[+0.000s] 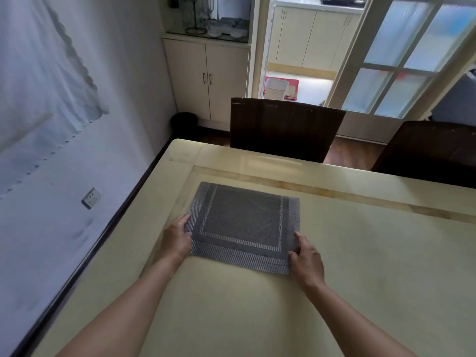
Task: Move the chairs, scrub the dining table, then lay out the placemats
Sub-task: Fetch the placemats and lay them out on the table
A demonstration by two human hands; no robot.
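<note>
A grey woven placemat (242,225) with pale striped borders lies flat on the cream dining table (360,253), near its far left corner. My left hand (176,238) grips the mat's near left corner. My right hand (306,258) grips its near right corner, thumb on top. Two dark brown chairs stand on the far side of the table: one chair (283,127) behind the mat, a second chair (432,150) at the right.
A white wall with a socket (91,198) runs close along the table's left edge. Beyond the chairs are a cream cabinet (206,78), a black bin (184,124) on the floor, and a glass-paned door (401,63) open onto a kitchen.
</note>
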